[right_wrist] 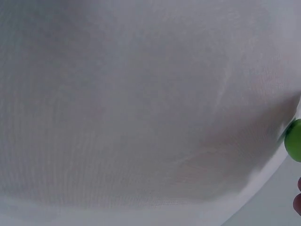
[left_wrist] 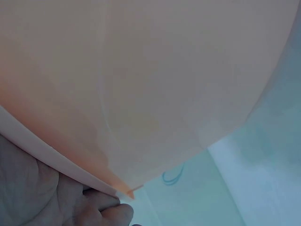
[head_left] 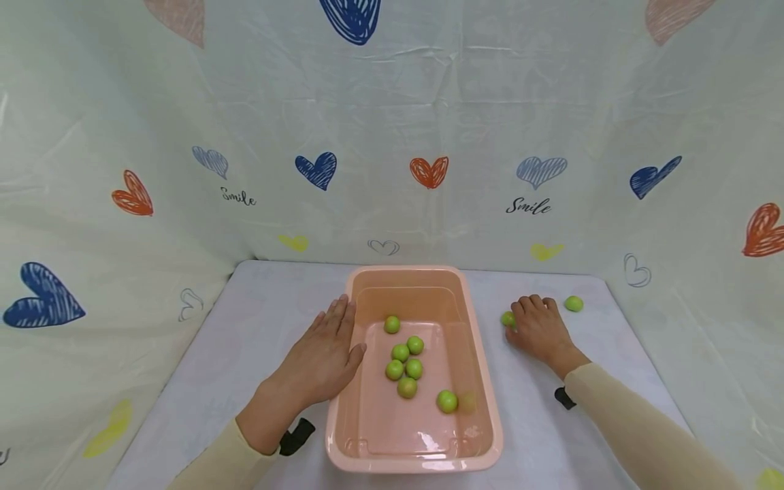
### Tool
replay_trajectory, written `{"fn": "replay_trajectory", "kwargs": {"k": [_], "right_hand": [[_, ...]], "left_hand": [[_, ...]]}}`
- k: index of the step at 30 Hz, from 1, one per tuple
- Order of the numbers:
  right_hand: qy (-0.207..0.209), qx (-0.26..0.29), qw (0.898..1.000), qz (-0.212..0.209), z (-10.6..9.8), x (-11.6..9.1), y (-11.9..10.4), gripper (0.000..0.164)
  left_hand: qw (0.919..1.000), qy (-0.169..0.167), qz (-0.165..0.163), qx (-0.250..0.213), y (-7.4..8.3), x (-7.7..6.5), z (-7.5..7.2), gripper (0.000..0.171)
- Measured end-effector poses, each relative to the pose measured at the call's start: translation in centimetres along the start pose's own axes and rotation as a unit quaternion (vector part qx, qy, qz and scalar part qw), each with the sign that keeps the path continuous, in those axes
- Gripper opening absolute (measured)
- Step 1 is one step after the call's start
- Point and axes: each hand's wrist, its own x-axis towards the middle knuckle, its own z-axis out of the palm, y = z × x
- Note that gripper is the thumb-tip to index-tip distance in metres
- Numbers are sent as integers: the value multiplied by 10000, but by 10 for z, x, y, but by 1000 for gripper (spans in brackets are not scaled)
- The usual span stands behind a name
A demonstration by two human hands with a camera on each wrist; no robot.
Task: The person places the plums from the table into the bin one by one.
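Note:
A pink rectangular plastic basin (head_left: 486, 381) stands on the white-covered table. Several small round green fruits (head_left: 407, 388) lie on its floor. My left hand (head_left: 324, 354) rests flat against the basin's left rim, its fingers straight; the left wrist view shows fingers (left_wrist: 113, 212) along the basin's wall. Out to the right, my right hand (head_left: 542, 330) curls over the table, thumb and fingers at a green fruit (head_left: 507, 318) that they partly cover. The right wrist view catches this fruit (right_wrist: 294, 140) at its edge, with fingertips close by. Another green fruit (head_left: 574, 303) lies beyond the hand.
The table (head_left: 282, 299) ends at a back edge, behind which hangs a white curtain (head_left: 380, 116) printed with hearts and the word Smile. The curtain also closes in both sides. A black strap (head_left: 297, 437) sits on the left wrist.

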Motion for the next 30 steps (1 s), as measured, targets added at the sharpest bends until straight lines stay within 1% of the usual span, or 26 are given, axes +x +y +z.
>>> {"fn": "replay_trajectory", "kwargs": {"k": [4, 11, 14, 18, 22, 25, 30], "right_hand": [[-9, -69, 10000, -5, 2, -1, 0, 42], [-257, -72, 9996, 103, 2, -2, -1, 39], [-281, -78, 9995, 130, 3, -3, 1, 38], [-161, -45, 9997, 190, 2, -3, 6, 34], [17, -23, 9997, 251, 0, -4, 14, 37], [81, -106, 9995, 278, -3, -4, 21, 41], [160, -280, 9992, 245, -5, -4, 30, 42]], "left_hand": [[10000, -38, -4, 18, 0, 1, 1, 74], [10000, -5, 19, 19, -1, 1, 1, 74], [10000, -14, 21, 27, -1, 0, 1, 74], [10000, -28, 27, 28, -1, 0, 1, 74], [10000, -34, 35, 46, -1, 1, 1, 74], [9999, -26, 43, 99, -1, 1, 1, 74], [9997, -2, 89, 221, -2, 1, 1, 73]]}}
